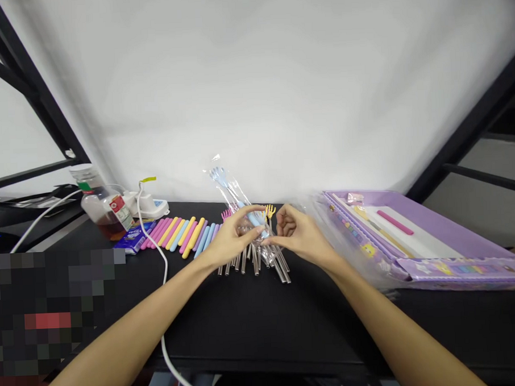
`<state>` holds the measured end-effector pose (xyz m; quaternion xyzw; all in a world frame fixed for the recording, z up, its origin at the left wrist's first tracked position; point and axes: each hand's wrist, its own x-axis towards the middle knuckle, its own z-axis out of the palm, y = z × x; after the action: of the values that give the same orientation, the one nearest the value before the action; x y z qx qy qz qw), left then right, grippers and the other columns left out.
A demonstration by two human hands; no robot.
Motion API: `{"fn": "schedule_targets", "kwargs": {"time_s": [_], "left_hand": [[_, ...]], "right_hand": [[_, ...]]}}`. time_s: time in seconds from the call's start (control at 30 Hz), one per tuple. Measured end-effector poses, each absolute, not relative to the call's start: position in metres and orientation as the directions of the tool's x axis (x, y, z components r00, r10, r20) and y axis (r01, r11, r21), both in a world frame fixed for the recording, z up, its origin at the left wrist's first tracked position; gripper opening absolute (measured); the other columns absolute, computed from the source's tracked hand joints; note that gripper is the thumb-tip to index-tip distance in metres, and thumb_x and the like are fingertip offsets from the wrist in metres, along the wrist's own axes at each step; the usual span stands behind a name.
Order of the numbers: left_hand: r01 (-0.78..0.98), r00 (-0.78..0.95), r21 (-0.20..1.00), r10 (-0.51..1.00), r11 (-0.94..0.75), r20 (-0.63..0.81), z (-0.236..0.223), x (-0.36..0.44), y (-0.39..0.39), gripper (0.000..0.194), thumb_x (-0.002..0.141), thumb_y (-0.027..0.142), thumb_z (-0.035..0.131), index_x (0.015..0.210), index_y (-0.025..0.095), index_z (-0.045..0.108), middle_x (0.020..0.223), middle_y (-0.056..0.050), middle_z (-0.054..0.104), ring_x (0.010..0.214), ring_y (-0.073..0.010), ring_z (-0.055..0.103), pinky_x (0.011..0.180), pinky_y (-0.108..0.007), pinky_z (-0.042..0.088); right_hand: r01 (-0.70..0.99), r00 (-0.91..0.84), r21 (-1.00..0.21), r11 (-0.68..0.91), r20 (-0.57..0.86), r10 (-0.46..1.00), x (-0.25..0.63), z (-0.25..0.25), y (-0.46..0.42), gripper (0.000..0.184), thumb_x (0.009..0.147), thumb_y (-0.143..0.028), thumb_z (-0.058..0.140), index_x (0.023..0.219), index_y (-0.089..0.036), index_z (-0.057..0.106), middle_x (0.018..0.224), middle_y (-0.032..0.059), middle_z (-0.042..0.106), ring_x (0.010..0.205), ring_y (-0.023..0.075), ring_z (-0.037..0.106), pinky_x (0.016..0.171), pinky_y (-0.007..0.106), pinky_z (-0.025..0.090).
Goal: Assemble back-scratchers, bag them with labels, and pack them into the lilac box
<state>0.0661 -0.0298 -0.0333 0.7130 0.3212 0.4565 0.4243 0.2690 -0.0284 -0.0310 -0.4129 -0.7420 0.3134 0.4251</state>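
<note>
My left hand (pixel 236 235) pinches a clear plastic bag (pixel 236 197) holding a light blue claw-headed stick (pixel 218 176). My right hand (pixel 295 232) curls in beside it, its fingertips at the lower edge of the bag. I cannot tell whether it grips the bag. Just below both hands lies a bundle of steel tubes (pixel 254 261) on the black table (pixel 246 324). Small yellow (pixel 270 211) and pink (pixel 226 215) claw heads stick up by my fingers. A fanned row of pastel handles (pixel 178 235) lies to the left.
A purple box (pixel 413 243) in clear wrap sits to the right. On the left stand a bottle of brown liquid (pixel 107 208), a blue packet (pixel 134 239) and a white plug unit (pixel 149 204). A white cable (pixel 164 288) crosses the table.
</note>
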Motion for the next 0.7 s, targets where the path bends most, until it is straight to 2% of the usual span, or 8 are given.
{"fn": "schedule_targets", "kwargs": {"time_s": [0.1, 0.2, 0.23, 0.3, 0.4, 0.47, 0.57, 0.7], "left_hand": [[0.032, 0.341, 0.893, 0.845, -0.450, 0.413, -0.032, 0.063, -0.026, 0.041, 0.086, 0.038, 0.069, 0.124, 0.024, 0.062, 0.104, -0.007, 0.065, 0.076, -0.0157, 0.061, 0.066, -0.028, 0.053], [-0.041, 0.314, 0.923, 0.872, -0.383, 0.375, -0.029, 0.060, -0.024, 0.044, 0.084, 0.040, 0.071, 0.125, 0.024, 0.060, 0.107, -0.008, 0.066, 0.091, -0.0209, 0.065, 0.076, -0.033, 0.058], [-0.076, 0.313, 0.935, 0.882, -0.346, 0.352, -0.029, 0.060, -0.024, 0.047, 0.083, 0.040, 0.072, 0.126, 0.024, 0.058, 0.105, -0.008, 0.067, 0.093, -0.0220, 0.066, 0.078, -0.034, 0.058], [-0.147, 0.320, 0.950, 0.895, -0.277, 0.310, -0.028, 0.059, -0.024, 0.052, 0.082, 0.041, 0.073, 0.128, 0.023, 0.055, 0.102, -0.008, 0.067, 0.093, -0.0226, 0.067, 0.079, -0.036, 0.059], [-0.176, 0.351, 0.950, 0.886, -0.256, 0.304, -0.027, 0.058, -0.025, 0.055, 0.083, 0.040, 0.073, 0.131, 0.023, 0.052, 0.101, -0.008, 0.067, 0.091, -0.0222, 0.068, 0.080, -0.037, 0.058], [-0.133, 0.355, 0.939, 0.870, -0.316, 0.343, -0.028, 0.058, -0.026, 0.058, 0.083, 0.037, 0.074, 0.134, 0.025, 0.050, 0.109, -0.008, 0.066, 0.096, -0.0224, 0.067, 0.081, -0.035, 0.057], [-0.057, 0.345, 0.912, 0.849, -0.406, 0.400, -0.028, 0.060, -0.026, 0.060, 0.079, 0.035, 0.077, 0.132, 0.027, 0.052, 0.122, -0.009, 0.061, 0.096, -0.0211, 0.065, 0.078, -0.031, 0.056], [-0.035, 0.364, 0.928, 0.860, -0.370, 0.356, -0.029, 0.063, -0.026, 0.037, 0.089, 0.047, 0.064, 0.117, 0.023, 0.062, 0.115, -0.009, 0.065, 0.091, -0.0203, 0.065, 0.070, -0.029, 0.054]], "right_hand": [[0.317, -0.363, -0.807, 0.498, 0.382, 0.850, 0.272, -0.026, -0.030, 0.036, 0.073, -0.039, 0.082, 0.084, -0.023, 0.052, 0.076, -0.0033, 0.056, 0.062, 0.0119, 0.052, 0.055, 0.026, 0.042], [0.274, -0.467, -0.759, 0.591, 0.432, 0.771, 0.279, -0.017, -0.033, 0.009, 0.085, -0.028, 0.067, 0.093, -0.024, 0.065, 0.109, 0.0057, 0.059, 0.093, 0.0193, 0.061, 0.073, 0.032, 0.051], [0.277, -0.499, -0.731, 0.624, 0.446, 0.743, 0.281, -0.014, -0.034, 0.010, 0.087, -0.024, 0.063, 0.096, -0.025, 0.068, 0.120, 0.0069, 0.057, 0.104, 0.0214, 0.060, 0.081, 0.036, 0.052], [0.293, -0.547, -0.673, 0.679, 0.465, 0.696, 0.283, -0.011, -0.035, 0.015, 0.086, -0.021, 0.065, 0.096, -0.028, 0.074, 0.133, 0.0062, 0.051, 0.118, 0.0243, 0.055, 0.098, 0.043, 0.047], [0.273, -0.549, -0.624, 0.732, 0.524, 0.651, 0.279, -0.013, -0.035, 0.007, 0.080, -0.027, 0.078, 0.087, -0.029, 0.078, 0.135, 0.0044, 0.050, 0.126, 0.0266, 0.050, 0.111, 0.047, 0.038], [0.230, -0.504, -0.637, 0.735, 0.568, 0.650, 0.274, -0.017, -0.034, 0.004, 0.079, -0.031, 0.080, 0.082, -0.029, 0.078, 0.132, 0.0043, 0.052, 0.125, 0.0263, 0.050, 0.110, 0.046, 0.038], [0.198, -0.414, -0.700, 0.686, 0.575, 0.706, 0.266, -0.022, -0.033, 0.007, 0.083, -0.035, 0.077, 0.083, -0.028, 0.077, 0.119, 0.0055, 0.057, 0.113, 0.0232, 0.056, 0.097, 0.041, 0.047], [0.216, -0.328, -0.790, 0.574, 0.495, 0.804, 0.262, -0.027, -0.030, 0.018, 0.080, -0.038, 0.078, 0.080, -0.022, 0.069, 0.098, 0.0040, 0.058, 0.092, 0.0188, 0.059, 0.075, 0.032, 0.049]]}}
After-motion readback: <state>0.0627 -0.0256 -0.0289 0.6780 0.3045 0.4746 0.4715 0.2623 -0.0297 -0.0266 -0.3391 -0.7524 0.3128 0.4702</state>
